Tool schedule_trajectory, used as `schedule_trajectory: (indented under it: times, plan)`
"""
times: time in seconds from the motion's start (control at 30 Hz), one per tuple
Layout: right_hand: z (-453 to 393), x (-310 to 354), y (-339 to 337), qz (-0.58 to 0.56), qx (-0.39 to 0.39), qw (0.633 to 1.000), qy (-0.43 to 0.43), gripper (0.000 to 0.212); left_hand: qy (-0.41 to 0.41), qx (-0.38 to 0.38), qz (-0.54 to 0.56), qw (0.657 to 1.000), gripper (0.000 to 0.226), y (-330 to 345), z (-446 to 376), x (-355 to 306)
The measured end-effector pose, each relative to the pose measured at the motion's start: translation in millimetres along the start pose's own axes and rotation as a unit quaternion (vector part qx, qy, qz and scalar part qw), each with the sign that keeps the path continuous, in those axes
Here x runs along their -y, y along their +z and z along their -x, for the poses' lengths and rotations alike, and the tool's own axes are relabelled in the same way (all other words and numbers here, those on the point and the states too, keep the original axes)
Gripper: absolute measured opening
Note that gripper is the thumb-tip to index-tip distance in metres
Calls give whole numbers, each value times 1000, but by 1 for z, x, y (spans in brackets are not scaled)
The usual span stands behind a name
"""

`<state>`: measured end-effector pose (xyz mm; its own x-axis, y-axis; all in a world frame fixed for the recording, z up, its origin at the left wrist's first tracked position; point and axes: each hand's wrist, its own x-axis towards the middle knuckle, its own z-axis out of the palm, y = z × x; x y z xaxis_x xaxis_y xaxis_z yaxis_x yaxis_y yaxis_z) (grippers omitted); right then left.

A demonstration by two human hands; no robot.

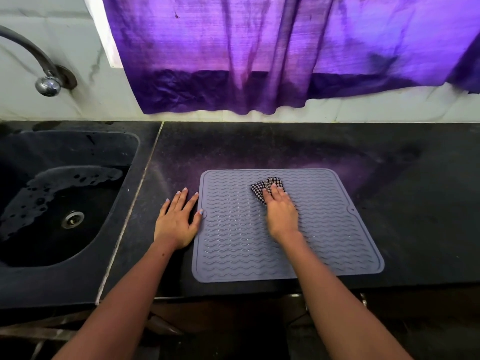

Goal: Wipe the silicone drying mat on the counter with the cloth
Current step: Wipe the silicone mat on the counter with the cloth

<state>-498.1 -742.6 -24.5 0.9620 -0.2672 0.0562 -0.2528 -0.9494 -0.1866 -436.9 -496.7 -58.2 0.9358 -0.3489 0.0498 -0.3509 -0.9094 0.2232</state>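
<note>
A grey silicone drying mat (324, 229) with wavy ridges lies flat on the black counter (259, 149). A small black-and-white checked cloth (262, 187) sits crumpled on the mat's far middle part. My right hand (280, 213) lies on the cloth with fingers fairly straight, pressing it onto the mat; much of the cloth is hidden under it. My left hand (176, 220) rests flat on the counter beside the mat's left edge, its thumb touching the mat's rim.
A dark sink (33, 279) with suds and a drain is at the left, with a metal tap (48, 84) above it. A purple curtain (259, 61) hangs over the wall behind the counter. The counter's front edge runs just below the mat.
</note>
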Motion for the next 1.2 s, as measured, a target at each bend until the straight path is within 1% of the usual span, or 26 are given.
schedule_trajectory:
  times: [0.2,0.23,0.27,0.3,0.33,0.37,0.4,0.43,0.5,0.53,0.6,0.63,0.7,0.9,0.93,0.97,1.0,1.03,1.07,1.1,1.13,1.2]
  plan:
    - [-1,-7,2,-47,-19,999,-16,64,-4,2,-4,1000,83,0,0,-1]
    - [-3,-9,-2,-78,-13,997,-6,61,-3,4,-6,1000,84,-1,0,-1]
    - [-7,-11,-8,-135,-3,991,24,56,-2,6,-7,1000,84,-1,0,-1]
    - [-12,-15,-16,-225,5,972,71,50,-2,6,-8,1000,84,-1,0,-1]
    - [-15,-18,-25,-330,1,936,124,44,-2,6,-8,1000,84,-1,0,-1]
    - [-19,-23,-34,-416,-22,892,173,40,-2,5,-7,1000,84,-1,-1,-1]
    - [-20,-28,-40,-458,-62,861,212,39,-2,3,-5,1000,84,-1,-1,0]
    - [-19,-32,-45,-440,-101,862,232,41,-1,0,-4,1000,84,0,-1,0]
    - [-12,-38,-48,-313,-142,912,224,49,1,-7,-2,1000,84,1,0,-1]
    - [-7,-40,-45,-250,-138,938,198,53,1,-8,0,1000,83,1,-1,-1]
    - [-1,-44,-31,-140,-85,977,134,56,2,-8,5,1000,83,1,-1,0]
    - [1,-46,-22,-83,-49,990,103,56,2,-10,7,1000,82,1,-1,0]
    - [4,-48,-7,-15,-10,998,64,53,-2,-16,12,1000,81,2,-1,0]
    - [1,-53,-7,-8,-3,999,37,52,-5,-18,6,1000,80,2,-1,0]
    - [0,-54,-12,-36,-1,999,38,51,-7,-17,7,1000,80,2,-1,0]
    - [-1,-55,-18,-92,3,994,52,49,-8,-17,8,1000,81,2,-1,0]
    - [-3,-57,-26,-172,4,981,88,46,-9,-17,8,1000,81,2,0,-1]
    - [-4,-60,-34,-258,-4,958,127,43,-9,-17,8,1000,81,2,0,-1]
    - [-7,-64,-39,-320,-32,933,161,42,-9,-17,7,1000,81,2,0,0]
    - [-7,-67,-43,-340,-73,919,184,42,-10,-17,7,1000,81,2,-1,0]
    - [-7,-70,-45,-317,-107,923,192,43,-10,-17,7,1000,81,2,-1,1]
    - [-4,-73,-42,-230,-137,949,164,46,-9,-17,6,1000,80,3,-1,1]
